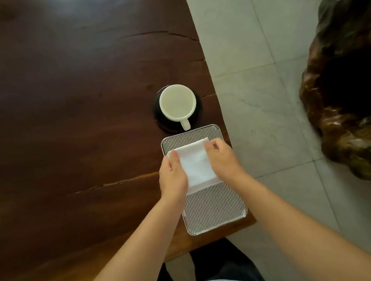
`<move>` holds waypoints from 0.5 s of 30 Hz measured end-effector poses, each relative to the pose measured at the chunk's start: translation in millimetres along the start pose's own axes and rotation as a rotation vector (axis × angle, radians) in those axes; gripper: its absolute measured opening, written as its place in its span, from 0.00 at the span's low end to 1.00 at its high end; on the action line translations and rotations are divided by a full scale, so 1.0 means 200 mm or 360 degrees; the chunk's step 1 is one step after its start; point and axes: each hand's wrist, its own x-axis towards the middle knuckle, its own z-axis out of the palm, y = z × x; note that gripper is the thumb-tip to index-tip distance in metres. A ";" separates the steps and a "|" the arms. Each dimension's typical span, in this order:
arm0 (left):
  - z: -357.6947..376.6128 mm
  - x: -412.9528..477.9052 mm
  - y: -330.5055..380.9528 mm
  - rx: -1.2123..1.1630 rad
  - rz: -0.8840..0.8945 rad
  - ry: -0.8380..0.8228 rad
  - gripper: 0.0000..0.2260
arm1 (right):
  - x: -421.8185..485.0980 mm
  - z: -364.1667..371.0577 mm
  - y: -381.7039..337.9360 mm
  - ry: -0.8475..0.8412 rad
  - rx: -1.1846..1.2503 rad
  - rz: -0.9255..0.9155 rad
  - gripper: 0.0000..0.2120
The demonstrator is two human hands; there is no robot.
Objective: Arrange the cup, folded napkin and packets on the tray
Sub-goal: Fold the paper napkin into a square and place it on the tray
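no readable text, labels or numbers

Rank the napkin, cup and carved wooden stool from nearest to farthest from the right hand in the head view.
From the right hand:
1. Napkin: under its fingers, on the tray.
2. Cup: beyond the tray, on a dark saucer.
3. Wooden stool: on the floor, far right.

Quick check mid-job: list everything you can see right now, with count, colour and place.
napkin: one, white, folded, lying on the far half of the tray
tray: one, silver, ribbed, at the table's right edge
cup: one, cream, on the saucer beyond the tray, handle toward the tray
saucer: one, dark, under the cup
packets: none visible
table: one, dark wood
carved wood piece: one, dark brown, on the floor at right
floor: grey tiles
left hand: on the napkin's left edge
right hand: on the napkin's right edge
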 end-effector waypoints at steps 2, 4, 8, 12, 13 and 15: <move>0.01 0.11 0.01 0.0021 -0.0052 -0.0063 0.13 | 0.07 -0.02 0.02 -0.0152 0.0063 0.0090 0.07; 0.01 0.19 0.01 -0.0006 -0.0149 -0.0154 0.10 | 0.12 -0.03 0.05 -0.0243 0.0101 0.0123 0.04; -0.01 0.23 0.02 -0.0074 -0.0288 -0.0315 0.16 | 0.14 -0.06 0.07 -0.0218 0.0125 0.0115 0.17; -0.01 0.22 -0.03 0.0149 -0.0049 -0.0318 0.24 | 0.14 -0.06 0.07 -0.0192 0.0039 0.0072 0.27; 0.00 0.21 -0.04 0.0240 0.0018 -0.0336 0.23 | 0.15 -0.06 0.07 -0.0192 -0.0011 0.0060 0.28; 0.01 0.19 -0.06 0.0405 0.0113 -0.0371 0.27 | 0.15 -0.06 0.07 -0.0187 -0.0108 0.0004 0.27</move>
